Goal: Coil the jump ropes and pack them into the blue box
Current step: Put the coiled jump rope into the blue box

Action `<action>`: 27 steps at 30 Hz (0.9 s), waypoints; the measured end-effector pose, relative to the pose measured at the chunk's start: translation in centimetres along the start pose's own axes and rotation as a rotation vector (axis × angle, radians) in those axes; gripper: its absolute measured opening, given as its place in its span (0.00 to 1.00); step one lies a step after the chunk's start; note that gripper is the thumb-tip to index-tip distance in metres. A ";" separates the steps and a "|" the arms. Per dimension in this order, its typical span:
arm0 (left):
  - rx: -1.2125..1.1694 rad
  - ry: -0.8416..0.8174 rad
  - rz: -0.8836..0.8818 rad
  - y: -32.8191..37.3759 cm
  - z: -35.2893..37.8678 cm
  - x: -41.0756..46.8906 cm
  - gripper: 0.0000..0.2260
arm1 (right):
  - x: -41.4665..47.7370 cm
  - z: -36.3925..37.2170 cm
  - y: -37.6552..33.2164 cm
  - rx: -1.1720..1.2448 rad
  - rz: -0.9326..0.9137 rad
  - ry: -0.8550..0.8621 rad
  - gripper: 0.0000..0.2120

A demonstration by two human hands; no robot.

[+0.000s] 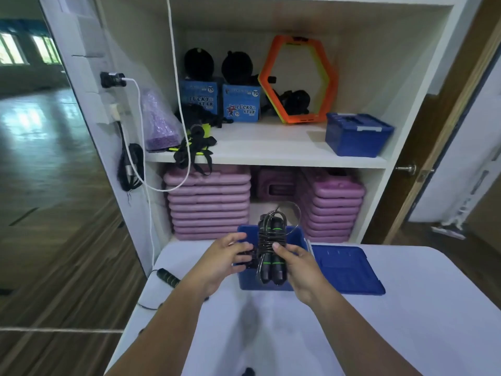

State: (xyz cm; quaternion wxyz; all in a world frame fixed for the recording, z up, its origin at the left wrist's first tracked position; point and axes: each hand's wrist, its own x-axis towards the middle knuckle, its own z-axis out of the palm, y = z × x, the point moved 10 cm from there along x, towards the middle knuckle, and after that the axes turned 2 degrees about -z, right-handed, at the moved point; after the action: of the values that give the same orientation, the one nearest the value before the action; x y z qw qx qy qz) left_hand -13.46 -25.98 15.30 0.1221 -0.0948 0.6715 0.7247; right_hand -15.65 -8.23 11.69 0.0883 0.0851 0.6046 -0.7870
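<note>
A coiled jump rope (pixel 271 248) is held upright over the blue box (pixel 249 284), which stands on the near white table (pixel 379 335). The bundle is gripped by the right hand (pixel 298 264), with the thumb laid across the wrapped cord and the fingers curled behind. The left hand (pixel 225 256) is held with its fingers stretched nearly straight over the box's left rim; whether its fingertips touch the bundle cannot be told.

Just right of the box a blue lid (pixel 347 270) lies flat. At the table's left edge a second rope handle (pixel 168 278) is seen, its cord trailing off the edge.

Beyond the table stands a shelf unit (pixel 271 149). Pink mats (pixel 208 202) are stacked on its lower level, partly blocked by the box. Above are a second blue bin (pixel 357 134), an orange hexagon ring (pixel 298 80) and two blue cartons (pixel 241 105).

The box's inside is screened by hands and bundle. The black items behind the cartons are too dark to make out.
</note>
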 end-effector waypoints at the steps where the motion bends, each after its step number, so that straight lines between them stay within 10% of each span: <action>1: 0.020 0.022 -0.010 -0.4 0.0 0.7 0.15 | 1.0 -0.8 0.3 -0.008 0.014 0.013 0.19; 27: 1.221 0.401 -0.222 -7.4 -3.7 17.7 0.14 | 20.3 -7.7 12.1 -0.333 0.509 -0.049 0.19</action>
State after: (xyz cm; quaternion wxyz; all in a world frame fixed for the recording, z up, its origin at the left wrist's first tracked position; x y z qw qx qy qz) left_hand -28.11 -28.25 2.62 0.1006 -0.2107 0.9584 0.1641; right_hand -32.21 -4.62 -6.49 0.3101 0.1991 0.6824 -0.6313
